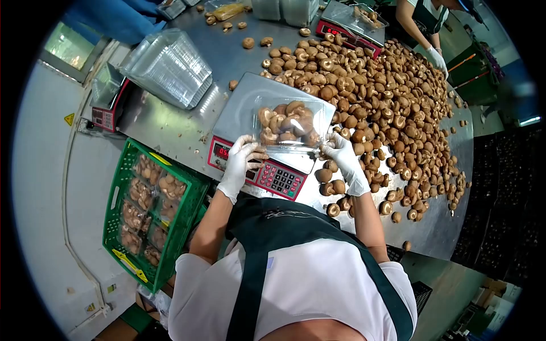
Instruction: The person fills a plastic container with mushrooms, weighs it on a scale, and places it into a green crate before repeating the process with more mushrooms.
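Item: transparent plastic box (289,149), filled with brown mushrooms (286,124); lies flat on the platform of a digital scale (238,108). Handling, as judged: light; thin walls, springy and easily dented; smooth, probably slippery under gloves; contents soft and prone to bruising. Best hold: both side rims, low, with little pressure on the top.

Left hand (241,162): white glove, close-fitting; fingers slightly spread, touching the box at its near left corner; whether they pinch it cannot be told.

Right hand (341,154): matching glove; fingers drawn together, apparently pinching the rim at the near right corner.

Scale: smooth grey platform, red housing, dark square keys, lit red display partly beside the left hand.

Table (222,37): brushed metal, glossy, specked with scraps.

Mushroom heap (392,108): right of the scale; rounded caps, matt brown, pale stems and undersides.

Tray stack (170,68): transparent, ribbed, nested, tilted; beyond the scale, to the left.

Green crate (183,224): rigid plastic, perforated wall, yellow handles; holds filled packs (140,193) in rows.

Second scale (348,40): red, at the heap's far edge.

Co-worker's gloved hand (438,60): at the heap's far right.
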Demonstrator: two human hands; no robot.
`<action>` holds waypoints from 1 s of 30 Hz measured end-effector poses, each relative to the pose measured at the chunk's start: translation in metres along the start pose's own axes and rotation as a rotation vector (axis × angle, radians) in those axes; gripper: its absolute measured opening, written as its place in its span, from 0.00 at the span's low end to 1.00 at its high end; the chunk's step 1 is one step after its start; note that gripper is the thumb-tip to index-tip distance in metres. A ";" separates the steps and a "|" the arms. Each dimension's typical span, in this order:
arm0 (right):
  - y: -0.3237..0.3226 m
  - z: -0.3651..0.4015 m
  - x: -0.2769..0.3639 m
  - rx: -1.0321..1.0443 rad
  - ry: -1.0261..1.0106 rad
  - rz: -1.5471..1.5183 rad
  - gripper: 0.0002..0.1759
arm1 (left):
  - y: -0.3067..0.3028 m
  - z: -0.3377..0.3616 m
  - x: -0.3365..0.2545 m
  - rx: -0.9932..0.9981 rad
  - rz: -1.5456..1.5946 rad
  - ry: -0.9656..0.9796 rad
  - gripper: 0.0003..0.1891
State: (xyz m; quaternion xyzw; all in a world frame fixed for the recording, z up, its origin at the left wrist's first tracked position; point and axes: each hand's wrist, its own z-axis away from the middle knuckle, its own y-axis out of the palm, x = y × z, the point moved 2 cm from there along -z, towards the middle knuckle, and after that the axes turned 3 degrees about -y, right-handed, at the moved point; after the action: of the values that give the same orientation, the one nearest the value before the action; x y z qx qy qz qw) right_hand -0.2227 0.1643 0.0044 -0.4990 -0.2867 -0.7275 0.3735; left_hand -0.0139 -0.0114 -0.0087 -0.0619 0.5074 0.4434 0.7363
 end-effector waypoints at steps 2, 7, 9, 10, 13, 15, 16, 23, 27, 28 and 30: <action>-0.001 0.000 0.001 -0.004 -0.016 -0.012 0.12 | 0.003 -0.003 -0.003 -0.025 0.031 -0.003 0.09; 0.008 0.012 -0.013 -0.037 -0.107 0.141 0.12 | -0.010 -0.009 0.018 -0.086 -0.120 0.187 0.06; 0.012 0.019 -0.013 -0.122 -0.285 0.336 0.13 | -0.014 -0.010 0.021 -0.109 -0.141 0.245 0.06; 0.013 0.024 -0.010 -0.169 -0.409 0.502 0.14 | -0.015 -0.009 0.023 -0.115 -0.248 0.268 0.07; 0.010 0.030 -0.006 -0.163 -0.721 0.701 0.13 | -0.020 0.007 0.022 -0.133 -0.698 0.418 0.13; 0.018 0.033 0.010 -0.154 -1.035 0.744 0.14 | -0.008 0.034 -0.002 -0.153 -1.029 0.719 0.18; 0.022 0.034 0.015 -0.156 -1.116 0.801 0.15 | -0.014 0.034 0.000 -0.077 -0.979 0.987 0.23; 0.060 0.030 0.026 -0.157 -1.312 0.921 0.20 | -0.042 0.059 -0.006 -0.424 -1.046 1.087 0.19; 0.080 0.024 0.023 -0.114 -1.359 0.915 0.16 | -0.062 0.075 -0.005 -0.518 -1.108 1.133 0.18; 0.086 0.023 0.024 -0.107 -1.379 0.922 0.16 | -0.063 0.080 -0.006 -0.530 -1.044 1.143 0.18; 0.097 0.020 0.024 -0.086 -1.446 0.884 0.18 | -0.071 0.088 -0.005 -0.556 -1.013 1.174 0.19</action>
State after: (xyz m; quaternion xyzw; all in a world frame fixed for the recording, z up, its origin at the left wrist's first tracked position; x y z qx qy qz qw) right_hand -0.1374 0.1202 0.0381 -0.9213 -0.2055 -0.0271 0.3290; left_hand 0.0979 -0.0094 0.0122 -0.6851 0.5920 0.0624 0.4198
